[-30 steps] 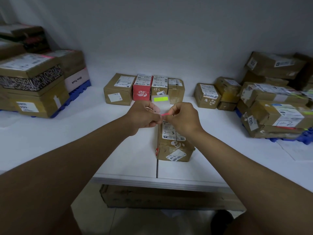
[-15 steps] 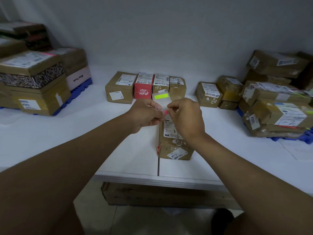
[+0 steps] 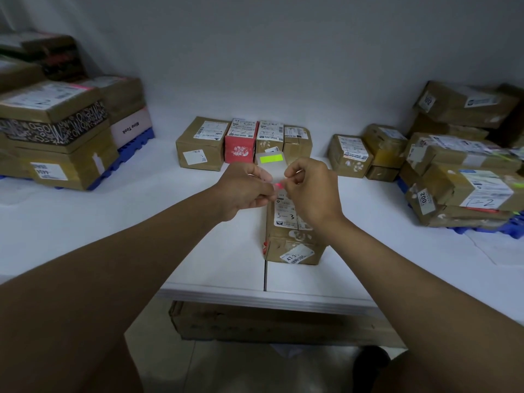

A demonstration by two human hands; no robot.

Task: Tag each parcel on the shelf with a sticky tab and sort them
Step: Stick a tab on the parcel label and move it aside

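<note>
A brown parcel (image 3: 292, 236) marked "3-3" lies on the white shelf (image 3: 141, 222) near its front edge. Just above its far end, my left hand (image 3: 246, 191) holds a clear sheet of sticky tabs (image 3: 269, 163) with a green tab showing at the top. My right hand (image 3: 312, 191) pinches a small pink tab (image 3: 279, 185) at the sheet's lower edge. Both hands meet over the parcel without touching it. A row of small parcels (image 3: 243, 143), one of them red, stands behind the hands.
Stacked large boxes (image 3: 56, 137) sit on a blue pallet at the left. More parcels (image 3: 453, 171) pile up on a blue pallet at the right. A long cardboard box (image 3: 255, 324) lies on the floor under the shelf's front edge.
Both hands stay together above the parcel with only a slight shift; the right fingers keep working at the pink tab on the sheet.
</note>
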